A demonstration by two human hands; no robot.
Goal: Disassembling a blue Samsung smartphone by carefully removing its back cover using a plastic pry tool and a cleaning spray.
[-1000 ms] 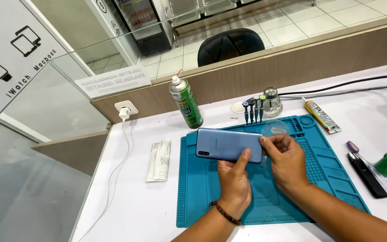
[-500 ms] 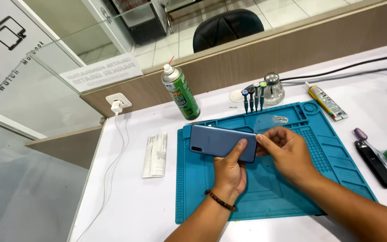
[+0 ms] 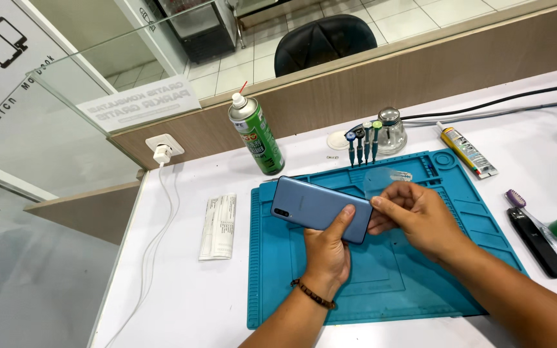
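Phone, blue-grey, back side up, tilted, held above the teal mat. Left hand grips it from below, thumb pressed on the back near the right end. Right hand pinches the phone's right edge, fingers closed on it; a clear film sits just behind those fingers. Behind the mat: green spray can, row of screwdrivers, glass jar, glue tube. Folded paper left of mat. Black tool right of mat. Charger plugged at the wall.
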